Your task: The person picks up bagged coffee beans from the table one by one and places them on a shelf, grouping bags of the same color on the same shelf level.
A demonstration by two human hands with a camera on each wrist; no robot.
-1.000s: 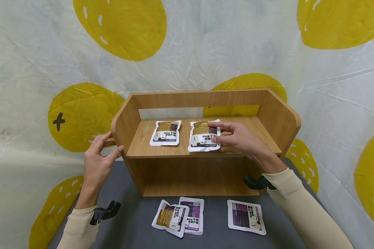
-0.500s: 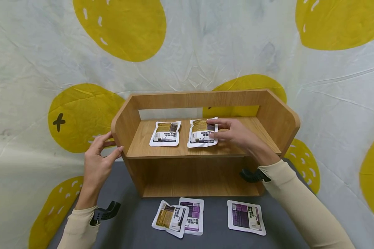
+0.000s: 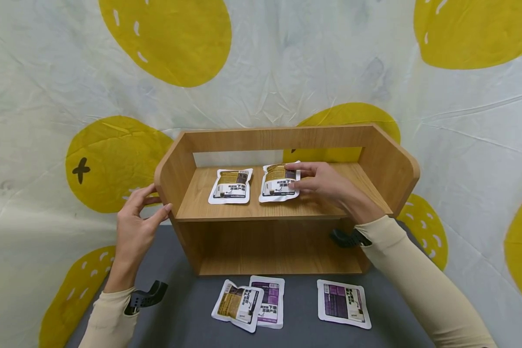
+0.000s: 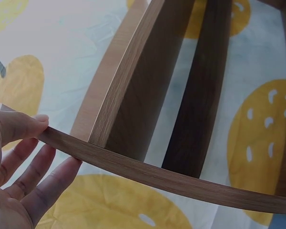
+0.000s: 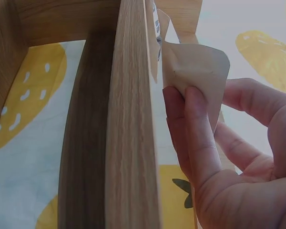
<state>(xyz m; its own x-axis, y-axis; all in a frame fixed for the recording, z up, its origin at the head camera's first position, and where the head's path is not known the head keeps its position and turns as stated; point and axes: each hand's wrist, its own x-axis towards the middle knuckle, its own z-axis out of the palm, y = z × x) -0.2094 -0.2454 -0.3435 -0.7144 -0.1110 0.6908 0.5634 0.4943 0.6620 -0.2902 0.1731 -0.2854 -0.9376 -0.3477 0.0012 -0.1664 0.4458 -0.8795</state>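
My right hand (image 3: 328,186) pinches a white pouch with a gold label (image 3: 276,183) by its right edge, just over the upper board of a two-tier wooden shelf (image 3: 278,139). In the right wrist view the pouch's plain underside (image 5: 198,64) shows, with fingertips pressed beneath it. To its left, a matching gold-label pouch (image 3: 230,187) lies flat on the same board. At the far left, my left hand (image 3: 136,227) holds the shelf's side panel; the left wrist view shows thumb and fingers on either side of the panel's edge (image 4: 148,174).
On the grey table (image 3: 180,261) before the shelf, another gold-label pouch (image 3: 237,305) overlaps a purple-label pouch (image 3: 273,299). A second purple-label pouch (image 3: 343,303) lies to the right. Patterned cloth (image 3: 261,58) hangs behind the shelf.
My right hand has moved the pouch back and slightly left over the upper board. The left hand keeps its hold on the side panel, and the other pouches have stayed put.
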